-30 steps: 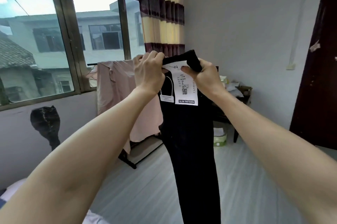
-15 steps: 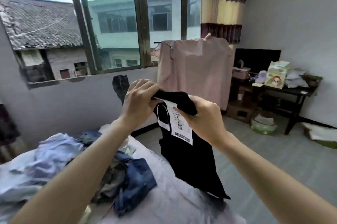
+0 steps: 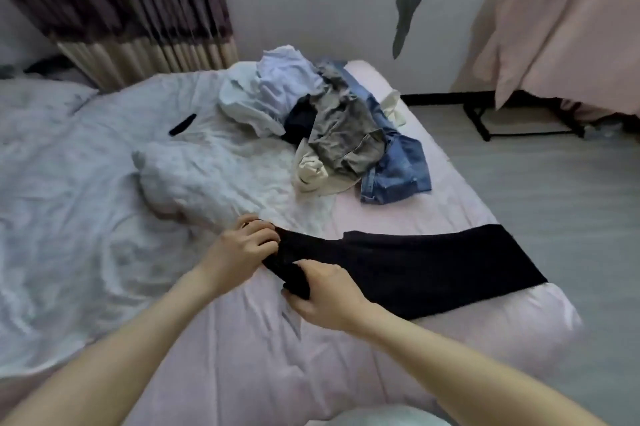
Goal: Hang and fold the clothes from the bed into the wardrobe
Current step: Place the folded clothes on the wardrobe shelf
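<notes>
Black trousers [image 3: 415,266] lie flat on the bed [image 3: 242,356], legs pointing to 3 o'clock. My left hand [image 3: 242,249] and right hand [image 3: 325,297] both pinch the waistband. Clothes pile [image 3: 329,127] at 12 o'clock, well apart.

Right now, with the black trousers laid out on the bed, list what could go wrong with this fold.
1. The far end of the black trousers lies at the edge of the bed; it may slide off toward the floor.
2. Both the left hand and the right hand grip the same bunched end, so creases could get folded in.
3. The clothes pile sits close by; a wide fold could snag it.
</notes>
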Demonstrator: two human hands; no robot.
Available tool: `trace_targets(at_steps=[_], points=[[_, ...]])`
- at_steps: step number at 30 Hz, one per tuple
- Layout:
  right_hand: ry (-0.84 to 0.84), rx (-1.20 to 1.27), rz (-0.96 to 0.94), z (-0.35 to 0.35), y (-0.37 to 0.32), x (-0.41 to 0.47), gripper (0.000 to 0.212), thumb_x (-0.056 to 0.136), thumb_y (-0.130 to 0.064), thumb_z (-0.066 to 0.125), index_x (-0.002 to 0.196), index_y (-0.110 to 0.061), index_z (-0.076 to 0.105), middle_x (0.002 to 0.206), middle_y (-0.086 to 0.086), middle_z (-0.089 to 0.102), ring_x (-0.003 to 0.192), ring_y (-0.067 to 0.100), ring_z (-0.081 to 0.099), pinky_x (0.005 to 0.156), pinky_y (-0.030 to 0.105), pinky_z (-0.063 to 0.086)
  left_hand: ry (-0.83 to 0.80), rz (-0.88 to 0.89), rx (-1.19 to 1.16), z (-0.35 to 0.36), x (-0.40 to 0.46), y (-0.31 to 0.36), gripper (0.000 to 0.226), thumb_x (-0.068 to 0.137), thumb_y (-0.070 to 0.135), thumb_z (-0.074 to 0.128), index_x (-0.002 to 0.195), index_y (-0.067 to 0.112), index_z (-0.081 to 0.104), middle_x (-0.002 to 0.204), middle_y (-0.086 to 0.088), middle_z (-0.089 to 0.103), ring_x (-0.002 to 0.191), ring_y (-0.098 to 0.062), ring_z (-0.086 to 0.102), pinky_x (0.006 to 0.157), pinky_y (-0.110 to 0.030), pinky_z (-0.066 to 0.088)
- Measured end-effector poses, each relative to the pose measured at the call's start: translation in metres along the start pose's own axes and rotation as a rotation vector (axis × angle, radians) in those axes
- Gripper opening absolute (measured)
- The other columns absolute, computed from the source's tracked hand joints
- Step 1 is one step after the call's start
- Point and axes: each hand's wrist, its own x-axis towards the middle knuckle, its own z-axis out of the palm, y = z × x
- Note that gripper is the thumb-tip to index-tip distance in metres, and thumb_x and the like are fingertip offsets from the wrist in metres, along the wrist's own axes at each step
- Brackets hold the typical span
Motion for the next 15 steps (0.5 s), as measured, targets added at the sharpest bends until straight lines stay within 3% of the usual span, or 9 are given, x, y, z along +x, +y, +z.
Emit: trace_targets(at_steps=[3, 6, 8, 11, 13, 15], points=[[-0.274, 0.231, 0.092, 0.059, 0.019, -0.009, 0.024, 0.082, -0.037, 0.058, 0.099, -0.021, 0.056, 0.092, -0.012, 0.060, 0.084, 0.012, 0.058, 0.075, 0.029, 0.047, -0.068, -0.027, 0.070, 0.040, -0.062, 0.011, 0.032, 0.081, -0.005, 0.042, 0.065, 0.013, 0.062, 0.094, -0.008, 0.070, 0.095, -0.026, 0.067, 0.088, -0.039, 0.050], [-0.552, 0.390, 0.168, 0.113, 0.050, -0.014, 0.056, 0.086, -0.036, 0.060, 0.138, -0.025, 0.042, 0.134, -0.010, 0.050, 0.120, 0.005, 0.048, 0.096, 0.017, 0.038, -0.153, -0.173, 0.101, 0.077, -0.110, 0.015, 0.030, 0.085, -0.002, 0.049, 0.064, 0.014, 0.063, 0.105, -0.014, 0.068, 0.107, -0.030, 0.061, 0.094, -0.045, 0.044], [-0.613, 0.400, 0.225, 0.141, 0.074, -0.010, 0.057, 0.090, -0.033, 0.055, 0.143, -0.025, 0.036, 0.142, -0.008, 0.042, 0.128, 0.010, 0.043, 0.102, 0.020, 0.035, -0.277, -0.317, 0.069, 0.098, -0.126, 0.021, 0.017, 0.070, -0.001, 0.070, 0.066, 0.016, 0.069, 0.112, -0.017, 0.066, 0.112, -0.033, 0.057, 0.094, -0.047, 0.045], [-0.574, 0.353, 0.329, 0.166, 0.105, 0.000, 0.051, 0.094, -0.027, 0.049, 0.143, -0.023, 0.037, 0.142, -0.008, 0.041, 0.130, 0.014, 0.042, 0.105, 0.024, 0.035, -0.482, -0.500, -0.043, 0.133, -0.138, 0.034, 0.032, 0.048, -0.005, 0.087, 0.069, 0.017, 0.075, 0.118, -0.020, 0.064, 0.109, -0.038, 0.061, 0.087, -0.050, 0.050], [-0.538, 0.293, 0.368, 0.183, 0.130, 0.008, 0.050, 0.095, -0.026, 0.047, 0.144, -0.022, 0.036, 0.146, -0.004, 0.039, 0.134, 0.015, 0.037, 0.106, 0.024, 0.030, -0.525, -0.714, -0.110, 0.165, -0.147, 0.045, 0.041, 0.062, -0.005, 0.078, 0.095, 0.020, 0.076, 0.133, -0.016, 0.054, 0.121, -0.033, 0.053, 0.097, -0.046, 0.043], [-0.526, 0.238, 0.371, 0.195, 0.153, 0.015, 0.050, 0.096, -0.025, 0.044, 0.145, -0.020, 0.033, 0.150, -0.001, 0.034, 0.139, 0.016, 0.029, 0.110, 0.027, 0.025, -0.517, -1.067, -0.264, 0.196, -0.155, 0.058, 0.053, 0.085, 0.000, 0.054, 0.133, 0.024, 0.053, 0.149, -0.008, 0.034, 0.135, -0.026, 0.032, 0.109, -0.042, 0.028]])
